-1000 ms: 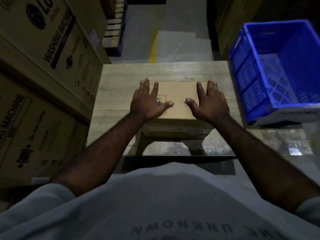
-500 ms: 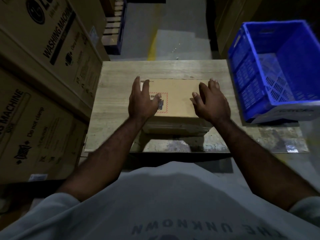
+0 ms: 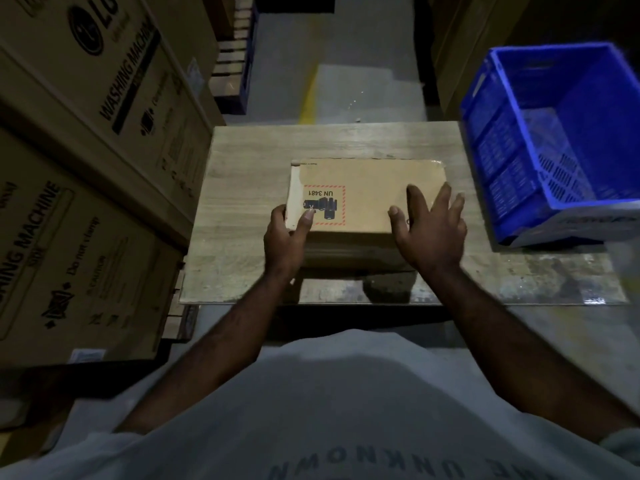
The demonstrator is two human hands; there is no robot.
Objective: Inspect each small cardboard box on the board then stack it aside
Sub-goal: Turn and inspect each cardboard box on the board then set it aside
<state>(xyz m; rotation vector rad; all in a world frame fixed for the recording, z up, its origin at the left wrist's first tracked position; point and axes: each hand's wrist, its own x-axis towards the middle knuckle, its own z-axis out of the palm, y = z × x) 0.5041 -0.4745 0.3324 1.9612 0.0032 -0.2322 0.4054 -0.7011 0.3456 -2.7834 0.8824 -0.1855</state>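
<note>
Left hand [image 3: 285, 237] slid from top to near-left corner of cardboard box [image 3: 367, 199], pinching it, thumb on top. Right hand [image 3: 429, 230] flat, fingers spread, on right end. Box mid-surface [image 3: 242, 188], long axis left-right between hands.

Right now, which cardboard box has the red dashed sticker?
The small cardboard box lying on the wooden board, with UN 3481 printed inside the red border. The big washing machine boxes on the left show only black print.

- One camera sits on the person's head and looks forward and steeply down, near above the pale wooden board [image 3: 249, 161].
- The grey shirt [image 3: 329, 410] fills the bottom edge.
</note>
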